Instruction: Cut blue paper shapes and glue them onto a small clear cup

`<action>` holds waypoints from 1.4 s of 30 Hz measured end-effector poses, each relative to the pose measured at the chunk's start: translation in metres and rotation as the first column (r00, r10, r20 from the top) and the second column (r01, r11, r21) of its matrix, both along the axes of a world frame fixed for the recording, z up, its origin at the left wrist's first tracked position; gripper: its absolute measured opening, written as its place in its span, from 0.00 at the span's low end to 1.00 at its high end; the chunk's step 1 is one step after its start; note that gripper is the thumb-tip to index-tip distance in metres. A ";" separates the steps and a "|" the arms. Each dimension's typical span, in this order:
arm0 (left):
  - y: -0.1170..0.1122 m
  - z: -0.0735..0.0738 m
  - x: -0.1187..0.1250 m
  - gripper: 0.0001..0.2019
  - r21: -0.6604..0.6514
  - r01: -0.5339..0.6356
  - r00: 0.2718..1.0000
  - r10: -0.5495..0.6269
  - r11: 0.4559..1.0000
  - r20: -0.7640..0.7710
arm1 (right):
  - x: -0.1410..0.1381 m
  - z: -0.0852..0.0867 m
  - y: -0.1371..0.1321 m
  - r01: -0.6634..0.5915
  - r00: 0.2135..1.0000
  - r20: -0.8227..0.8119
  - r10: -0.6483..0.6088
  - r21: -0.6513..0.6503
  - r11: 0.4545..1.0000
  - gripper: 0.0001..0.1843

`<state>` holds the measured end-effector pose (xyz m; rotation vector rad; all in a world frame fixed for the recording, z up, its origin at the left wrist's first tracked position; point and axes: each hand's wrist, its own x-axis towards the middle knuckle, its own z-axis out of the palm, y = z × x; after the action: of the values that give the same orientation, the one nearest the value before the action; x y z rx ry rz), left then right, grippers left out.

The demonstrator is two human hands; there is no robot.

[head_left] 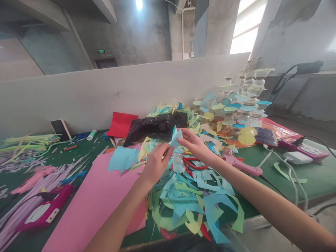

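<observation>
Between my two hands is a small folded piece of light-blue paper point(175, 137), its pointed tip upward. My left hand point(158, 157) pinches its lower left edge with the fingertips. From the other side, my right hand point(193, 141) grips it between thumb and fingers. Just below stands a clear plastic cup point(179, 163), partly hidden by the hands. Red-handled scissors point(195, 163) lie beside it among blue and green paper scraps point(183, 199). Left of my left hand, a stack of light-blue paper pieces point(123, 159) rests on a large pink sheet point(97, 196).
A black plastic bag point(157, 126) and a red sheet point(122, 124) lie behind. At right, clear cups stacked with paper discs point(244, 101) rise near a pink glue gun point(244, 166) and cables. Leftward are a phone point(61, 130), a magenta power strip point(47, 208) and purple strips.
</observation>
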<state>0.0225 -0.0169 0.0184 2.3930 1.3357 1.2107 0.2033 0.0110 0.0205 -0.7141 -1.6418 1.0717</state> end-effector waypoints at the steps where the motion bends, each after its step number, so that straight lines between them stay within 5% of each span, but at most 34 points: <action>1: 0.000 0.000 0.000 0.15 0.017 0.007 1.000 -0.007 1.000 -0.012 | 0.000 0.002 -0.002 -0.003 1.000 0.013 0.003 -0.007 1.000 0.20; 11: -0.003 0.002 0.001 0.19 -0.090 0.000 1.000 -0.002 0.996 -0.018 | 0.002 0.001 0.002 0.065 0.996 -0.058 -0.069 -0.075 0.995 0.18; 22: -0.006 0.010 0.004 0.15 -0.377 0.065 0.985 0.002 0.924 0.175 | 0.000 0.004 0.000 0.064 0.994 -0.079 -0.072 -0.097 0.993 0.18; 27: -0.005 0.011 0.005 0.19 -0.397 0.046 0.986 0.022 0.917 0.165 | -0.001 0.005 -0.003 0.138 0.989 -0.040 -0.141 -0.067 0.988 0.18; 42: -0.005 0.011 0.004 0.20 -0.382 0.072 0.989 -0.016 0.921 0.148 | -0.001 0.001 0.001 0.103 0.991 -0.070 -0.111 -0.109 0.989 0.17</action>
<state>0.0269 -0.0222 0.0293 2.0109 1.3239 0.9752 0.2021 0.0117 0.0218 -0.8116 -1.4747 1.1012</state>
